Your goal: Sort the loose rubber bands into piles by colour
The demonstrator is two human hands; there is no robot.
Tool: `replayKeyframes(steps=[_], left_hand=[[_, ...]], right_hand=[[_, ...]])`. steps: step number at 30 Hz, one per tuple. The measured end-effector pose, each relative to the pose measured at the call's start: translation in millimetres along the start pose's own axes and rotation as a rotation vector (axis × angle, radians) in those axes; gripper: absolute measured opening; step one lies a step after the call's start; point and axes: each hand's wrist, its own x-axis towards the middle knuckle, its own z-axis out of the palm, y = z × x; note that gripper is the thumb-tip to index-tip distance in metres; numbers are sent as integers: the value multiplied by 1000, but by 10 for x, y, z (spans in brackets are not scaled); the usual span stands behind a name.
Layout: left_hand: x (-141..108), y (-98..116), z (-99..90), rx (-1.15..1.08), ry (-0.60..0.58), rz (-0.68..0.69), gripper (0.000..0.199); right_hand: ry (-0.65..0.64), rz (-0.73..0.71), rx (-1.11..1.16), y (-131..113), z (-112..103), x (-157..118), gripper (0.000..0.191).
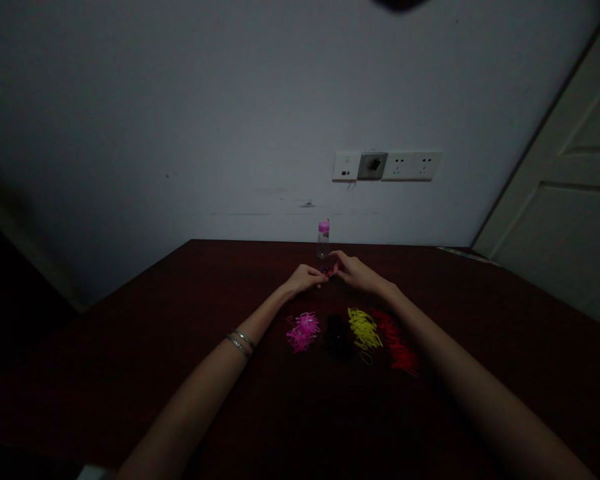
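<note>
At the far middle of the dark table, my left hand [303, 279] pinches the near side of a small pink-and-dark bundle [329, 272], which looks like rubber bands. From the other side, my right hand [354, 270] has its bent fingers closed on the same bundle, the index finger arched above it. Dim light hides the bundle's details. Just beyond stands a clear bottle [323, 245] with a pink cap, upright. Nearer to me lie loose piles of bands: pink bands [303, 331], black bands [338, 335], yellow bands [365, 329] and red bands [399, 343].
The dark red-brown table [180, 313] ends at a pale wall [180, 120]. Wall sockets [411, 166] and switch plates sit above the table's back edge. A white panelled door [565, 200] stands on the right. My right forearm passes close beside the red pile.
</note>
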Motion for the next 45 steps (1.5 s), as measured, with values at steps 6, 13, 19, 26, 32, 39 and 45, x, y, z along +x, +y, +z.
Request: replayKeyframes(steps=[6,13,19,26,32,39,45], left_hand=[[-38,141,20,131,-76,93,25],[-200,605,500,428,-313,325,16],[-217,764,828,640,-416,404,18],[-98,667,640,573,-407,468,21],[112,485,-139,215,-130,254,26],[261,12,-702,16,383,120,40],[315,-225,-680,40,372,94,40]], right_hand=[[103,34,36,252,-113,-29,45],[186,102,61,435,-225,-114,44],[175,142,38,437,-232,-139,44],[145,144,35,405,-224,-168,45],[121,118,49,320,-230,-137,44],[-11,32,232,-172,-91,-60,42],[-402,-66,310,-725,99,-59,46]])
